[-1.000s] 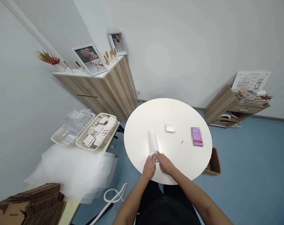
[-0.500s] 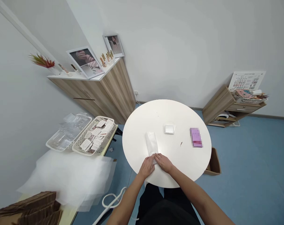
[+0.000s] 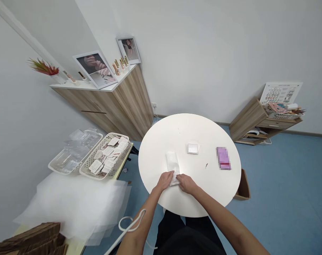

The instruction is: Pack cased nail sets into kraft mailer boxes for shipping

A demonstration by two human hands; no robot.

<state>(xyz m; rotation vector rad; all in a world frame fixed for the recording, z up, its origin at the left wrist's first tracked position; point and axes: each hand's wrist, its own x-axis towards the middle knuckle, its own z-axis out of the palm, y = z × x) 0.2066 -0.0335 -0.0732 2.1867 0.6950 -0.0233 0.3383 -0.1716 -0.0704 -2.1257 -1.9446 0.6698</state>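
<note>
A folded strip of translucent white packing sheet (image 3: 172,161) lies lengthwise on the round white table (image 3: 161,141) in front of me. My left hand (image 3: 165,180) grips the left side of its near, folded end, with the fingers closed. From the right, my right hand (image 3: 187,183) has its fingers closed on the same end, close to the left thumb. What the folds contain, if anything, cannot be made out. Beyond the strip is a small white clear-wrapped pack (image 3: 193,148). A purple pixelated item (image 3: 223,158) rests near the table's right edge.
At left, a side table holds large translucent sheets (image 3: 78,202), a basket of small cards (image 3: 105,156), a tray of clear plastic cases (image 3: 76,150) and brown cardboard (image 3: 41,237). A cardboard box (image 3: 244,184) stands below the table's right edge. A wooden cabinet (image 3: 118,106) stands behind.
My left hand has moved slightly up and left along the strip's near end, showing more of the folded part. My right hand has shifted slightly right. The view has tilted a little.
</note>
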